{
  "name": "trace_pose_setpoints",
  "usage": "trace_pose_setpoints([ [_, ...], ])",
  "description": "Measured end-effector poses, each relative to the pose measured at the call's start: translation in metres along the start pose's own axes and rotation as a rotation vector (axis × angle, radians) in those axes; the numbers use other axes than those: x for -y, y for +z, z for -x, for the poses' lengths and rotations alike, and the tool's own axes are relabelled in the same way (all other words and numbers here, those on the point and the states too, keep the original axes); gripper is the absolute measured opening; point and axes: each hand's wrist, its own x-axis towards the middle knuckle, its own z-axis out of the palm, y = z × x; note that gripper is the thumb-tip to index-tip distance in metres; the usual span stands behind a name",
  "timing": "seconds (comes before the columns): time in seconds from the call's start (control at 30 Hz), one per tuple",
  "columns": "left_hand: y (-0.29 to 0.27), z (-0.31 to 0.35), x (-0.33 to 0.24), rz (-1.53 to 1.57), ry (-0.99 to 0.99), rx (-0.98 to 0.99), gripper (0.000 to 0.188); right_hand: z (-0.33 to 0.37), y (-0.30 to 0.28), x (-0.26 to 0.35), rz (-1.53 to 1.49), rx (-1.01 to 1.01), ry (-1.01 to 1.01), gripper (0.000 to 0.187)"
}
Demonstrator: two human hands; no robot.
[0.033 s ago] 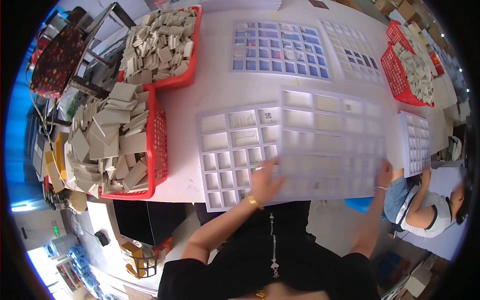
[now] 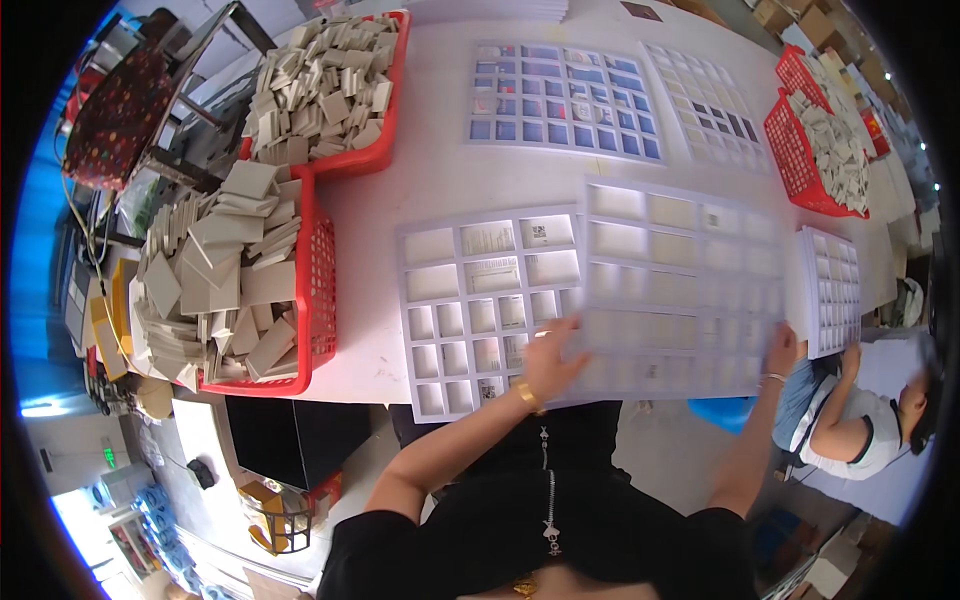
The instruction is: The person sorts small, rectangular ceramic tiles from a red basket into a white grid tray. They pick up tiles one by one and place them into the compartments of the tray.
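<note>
Along the near edge of our surface (image 2: 365, 235), we've got a white grid tray (image 2: 672, 285) gripped at both sides, left hand (image 2: 553, 360) on one, right hand (image 2: 781, 352), slightly blurred, on the other! It overlaps a second white tray (image 2: 455, 303) to its left, and beyond that we see a red basket (image 2: 321, 290) heaped with pale tiles (image 2: 215, 260).

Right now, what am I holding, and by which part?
A white compartment tray, by its side edges: left hand on the left, right hand on the right, both toward the near end. Blur hides exact finger placement.
</note>
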Motion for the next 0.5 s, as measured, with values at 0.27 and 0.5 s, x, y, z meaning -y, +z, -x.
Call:
trace_pose_setpoints([
  [0.27,0.076,-0.025,-0.009,-0.069,-0.062,0.287,0.056,-0.1,-0.044,-0.04,0.426,0.011,-0.065,0.067],
  [0.5,-0.1,0.012,-0.012,-0.063,0.138,-0.17,0.045,-0.048,0.074,0.026,0.157,0.089,-0.384,0.055],
])
